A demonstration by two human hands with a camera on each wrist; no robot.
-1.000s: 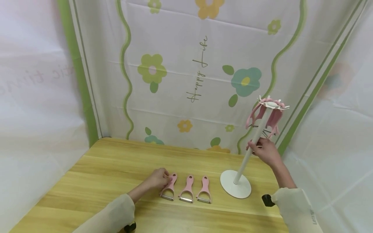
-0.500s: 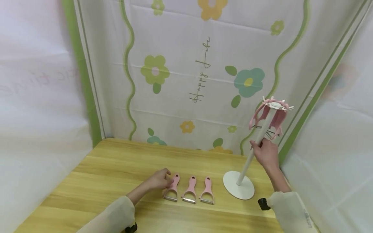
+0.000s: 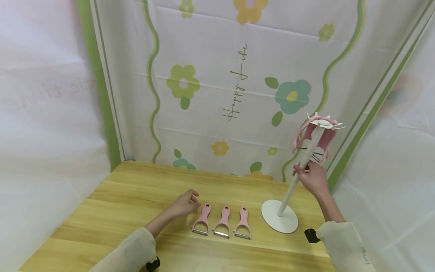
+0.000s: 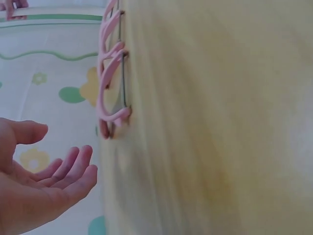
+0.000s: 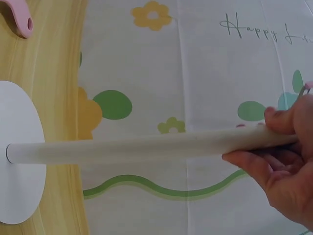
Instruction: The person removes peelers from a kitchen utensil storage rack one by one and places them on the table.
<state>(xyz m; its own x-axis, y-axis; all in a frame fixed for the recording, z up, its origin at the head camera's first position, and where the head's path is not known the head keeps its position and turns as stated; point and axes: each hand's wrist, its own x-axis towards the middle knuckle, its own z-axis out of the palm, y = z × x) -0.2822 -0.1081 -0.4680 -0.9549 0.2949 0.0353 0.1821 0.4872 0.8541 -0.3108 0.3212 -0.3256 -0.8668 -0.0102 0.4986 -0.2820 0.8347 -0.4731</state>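
Plainly, the left hand hangs just beside the leftmost pink Y-peeler, fingers loosely bent, thumb well apart and nothing held, while the right hand grips the white hook stand high on its pole. To take that peeler cleanly, I'd judge it best to pinch the sides of the handle, clear of the blade, with a steady hold keeping the stand upright. It lies flat on the wooden table, handle toward the flowered curtain, blade nearest, its long axis running front to back, far end slightly rightward.
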